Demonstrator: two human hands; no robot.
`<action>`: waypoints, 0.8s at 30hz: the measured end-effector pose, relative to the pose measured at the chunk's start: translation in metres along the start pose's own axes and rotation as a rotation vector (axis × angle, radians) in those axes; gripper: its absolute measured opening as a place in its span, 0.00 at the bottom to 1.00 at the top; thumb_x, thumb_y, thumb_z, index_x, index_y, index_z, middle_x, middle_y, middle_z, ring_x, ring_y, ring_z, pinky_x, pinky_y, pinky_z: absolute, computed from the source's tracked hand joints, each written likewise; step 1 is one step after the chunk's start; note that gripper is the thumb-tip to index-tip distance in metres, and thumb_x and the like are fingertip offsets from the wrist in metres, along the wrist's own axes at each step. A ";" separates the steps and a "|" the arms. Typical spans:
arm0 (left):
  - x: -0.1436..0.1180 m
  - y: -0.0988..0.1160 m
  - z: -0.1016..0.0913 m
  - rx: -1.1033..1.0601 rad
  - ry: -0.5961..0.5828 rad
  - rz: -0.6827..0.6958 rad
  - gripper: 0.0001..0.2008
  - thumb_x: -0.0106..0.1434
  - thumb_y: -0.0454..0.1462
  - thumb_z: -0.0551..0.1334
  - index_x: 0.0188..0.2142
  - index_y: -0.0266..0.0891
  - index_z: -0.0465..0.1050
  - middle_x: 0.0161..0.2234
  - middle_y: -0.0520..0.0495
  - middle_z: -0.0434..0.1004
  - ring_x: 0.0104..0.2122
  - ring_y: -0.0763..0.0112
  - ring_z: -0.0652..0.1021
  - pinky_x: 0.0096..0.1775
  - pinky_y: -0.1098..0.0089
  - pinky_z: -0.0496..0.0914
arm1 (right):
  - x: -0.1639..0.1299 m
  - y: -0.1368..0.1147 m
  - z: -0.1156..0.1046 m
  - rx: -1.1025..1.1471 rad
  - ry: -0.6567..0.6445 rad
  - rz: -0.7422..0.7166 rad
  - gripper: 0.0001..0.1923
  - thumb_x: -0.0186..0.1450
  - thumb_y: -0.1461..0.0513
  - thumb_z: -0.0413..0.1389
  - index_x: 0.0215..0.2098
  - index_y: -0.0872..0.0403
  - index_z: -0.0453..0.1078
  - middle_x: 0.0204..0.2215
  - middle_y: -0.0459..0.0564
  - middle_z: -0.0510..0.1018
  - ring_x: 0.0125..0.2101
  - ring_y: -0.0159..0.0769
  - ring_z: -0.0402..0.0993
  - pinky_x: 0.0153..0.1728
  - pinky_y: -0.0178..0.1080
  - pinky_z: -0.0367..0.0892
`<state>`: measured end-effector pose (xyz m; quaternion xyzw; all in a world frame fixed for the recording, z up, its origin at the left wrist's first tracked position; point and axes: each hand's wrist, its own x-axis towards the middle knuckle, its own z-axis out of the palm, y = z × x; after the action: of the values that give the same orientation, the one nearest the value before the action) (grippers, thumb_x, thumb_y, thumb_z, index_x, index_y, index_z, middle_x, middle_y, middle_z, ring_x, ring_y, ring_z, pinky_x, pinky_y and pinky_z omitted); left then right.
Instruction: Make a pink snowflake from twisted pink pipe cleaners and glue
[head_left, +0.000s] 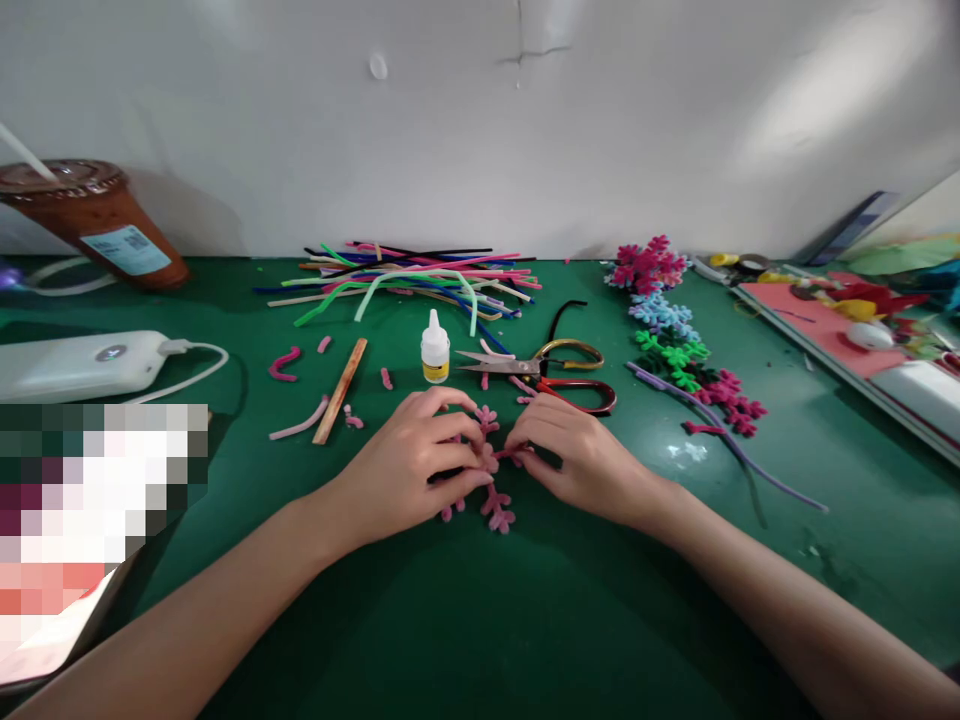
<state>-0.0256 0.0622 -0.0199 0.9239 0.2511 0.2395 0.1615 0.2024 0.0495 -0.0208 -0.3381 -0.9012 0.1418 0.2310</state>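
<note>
A pink pipe-cleaner snowflake point(498, 508) lies on the green table between my hands, its branches partly covered by my fingers. My left hand point(424, 450) rests over its left side, thumb and fingers closed on its centre. With thumb and fingertips pinched, my right hand point(574, 450) grips a short pink piece at the snowflake's right side. Just beyond my hands stand a small white glue bottle point(435, 352) with a yellow label and a pair of scissors point(536, 368), blades pointing left and slightly apart. Short pink pipe-cleaner pieces point(386, 378) are scattered nearby.
A pile of coloured pipe cleaners point(405, 275) lies along the wall. Left are a wooden stick point(340, 392), a drink cup point(97, 225), a white power bank point(82, 365) and a blurred-out screen. Finished snowflakes point(664, 315) and a purple pipe cleaner point(727, 435) lie right, beside a pink board point(802, 325).
</note>
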 end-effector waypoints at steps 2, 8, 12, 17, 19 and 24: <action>0.000 0.000 0.000 -0.010 -0.010 -0.005 0.08 0.64 0.37 0.60 0.39 0.45 0.78 0.38 0.51 0.78 0.52 0.61 0.66 0.52 0.58 0.63 | 0.000 0.000 0.001 0.009 -0.007 0.000 0.08 0.66 0.69 0.49 0.35 0.57 0.71 0.32 0.50 0.75 0.36 0.35 0.69 0.42 0.41 0.66; 0.000 0.000 -0.001 -0.023 -0.015 -0.008 0.07 0.65 0.37 0.59 0.39 0.45 0.77 0.38 0.52 0.78 0.52 0.62 0.66 0.52 0.59 0.63 | -0.001 0.000 -0.001 0.003 0.054 -0.014 0.08 0.66 0.68 0.50 0.36 0.58 0.71 0.32 0.51 0.75 0.36 0.35 0.68 0.41 0.41 0.66; 0.000 0.000 0.000 -0.023 -0.019 -0.008 0.07 0.65 0.37 0.59 0.39 0.45 0.77 0.38 0.52 0.78 0.52 0.62 0.66 0.52 0.59 0.63 | -0.001 -0.001 0.000 0.003 0.065 0.002 0.08 0.66 0.67 0.51 0.38 0.58 0.72 0.34 0.52 0.75 0.37 0.36 0.68 0.41 0.41 0.66; 0.000 -0.001 0.002 -0.010 0.006 -0.004 0.07 0.64 0.38 0.60 0.36 0.42 0.77 0.37 0.50 0.78 0.52 0.61 0.66 0.52 0.59 0.63 | 0.001 -0.005 0.008 -0.010 0.036 -0.017 0.09 0.67 0.64 0.51 0.42 0.57 0.73 0.37 0.52 0.74 0.39 0.36 0.67 0.45 0.42 0.65; -0.001 -0.002 0.002 -0.012 0.016 -0.007 0.07 0.64 0.39 0.60 0.35 0.41 0.77 0.37 0.50 0.78 0.51 0.61 0.67 0.51 0.59 0.63 | 0.001 -0.007 0.010 -0.013 0.036 -0.022 0.10 0.67 0.65 0.51 0.42 0.58 0.73 0.37 0.52 0.74 0.39 0.36 0.67 0.45 0.42 0.65; 0.000 -0.002 0.002 -0.028 0.025 -0.010 0.06 0.64 0.38 0.61 0.36 0.42 0.76 0.35 0.51 0.78 0.49 0.62 0.68 0.50 0.59 0.63 | 0.000 -0.009 0.012 -0.013 0.032 -0.012 0.10 0.67 0.65 0.51 0.41 0.58 0.73 0.38 0.53 0.74 0.39 0.36 0.67 0.44 0.43 0.66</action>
<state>-0.0254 0.0630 -0.0224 0.9172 0.2544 0.2534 0.1724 0.1917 0.0420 -0.0275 -0.3364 -0.9003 0.1294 0.2439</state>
